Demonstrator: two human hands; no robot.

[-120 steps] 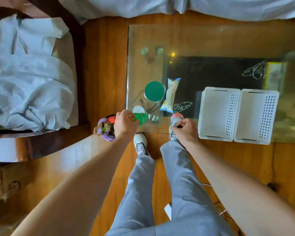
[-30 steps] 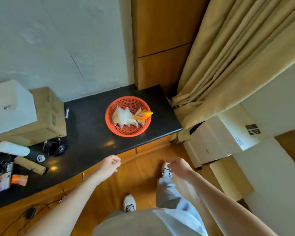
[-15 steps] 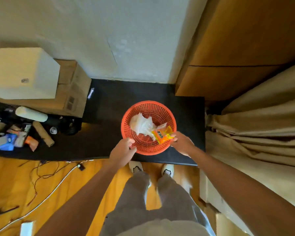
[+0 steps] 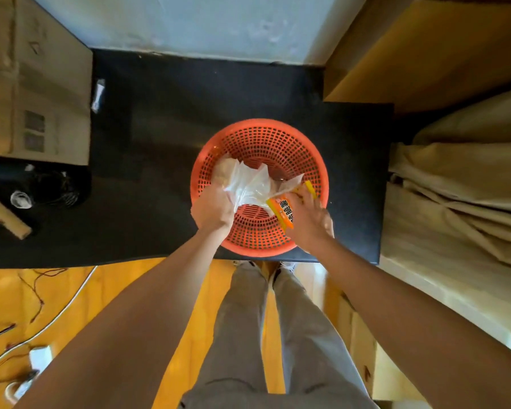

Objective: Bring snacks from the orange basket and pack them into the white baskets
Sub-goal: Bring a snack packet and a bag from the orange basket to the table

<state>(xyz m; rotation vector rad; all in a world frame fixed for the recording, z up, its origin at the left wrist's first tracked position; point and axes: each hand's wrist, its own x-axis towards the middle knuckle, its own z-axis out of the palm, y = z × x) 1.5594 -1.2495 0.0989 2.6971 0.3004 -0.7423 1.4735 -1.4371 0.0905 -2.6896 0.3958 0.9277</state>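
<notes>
The round orange basket (image 4: 266,137) sits on a black countertop (image 4: 165,113) right below me. Inside it lie clear plastic snack bags (image 4: 248,184) and an orange-yellow snack packet (image 4: 283,211). My left hand (image 4: 213,209) reaches over the basket's left rim and grips the clear bags. My right hand (image 4: 309,219) is inside the basket at its right side and holds the orange-yellow packet. The white baskets are out of view.
A cardboard box (image 4: 35,84) stands on the counter at the left, with a coiled cable (image 4: 56,187) and small items in front of it. A beige curtain (image 4: 461,184) hangs at the right. Wires (image 4: 41,293) lie on the wooden floor.
I have stepped closer to the counter. Both hands have gone from the basket's rim into it; the left now grips the clear bags and the right holds the orange-yellow packet.
</notes>
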